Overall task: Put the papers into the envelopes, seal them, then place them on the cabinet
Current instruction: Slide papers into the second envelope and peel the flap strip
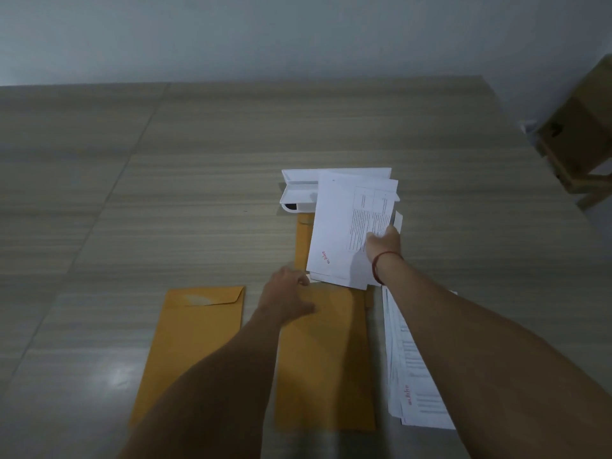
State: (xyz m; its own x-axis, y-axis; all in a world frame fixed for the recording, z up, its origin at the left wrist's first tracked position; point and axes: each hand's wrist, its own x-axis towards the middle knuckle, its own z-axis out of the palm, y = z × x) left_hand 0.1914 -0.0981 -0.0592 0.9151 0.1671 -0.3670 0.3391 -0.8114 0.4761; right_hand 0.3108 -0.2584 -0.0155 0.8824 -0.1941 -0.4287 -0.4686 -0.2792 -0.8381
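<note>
1. Your right hand (384, 241) pinches a bunch of papers (344, 230) above the open top of the middle envelope (326, 359).
2. Your left hand (288, 293) rests on that envelope's mouth; can't tell if it's gripping.
3. Another envelope (195, 342) lies left, more sheets (414, 376) right.

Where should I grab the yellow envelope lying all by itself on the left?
Probably at the flap end, coming from the far side. The lone envelope lies flat on the table, and its pointed flap looks unstuck, giving an edge your fingers can slip under.

Right hand (384, 241) grips papers (344, 226); left hand (286, 293) presses envelope (326, 359).
</note>
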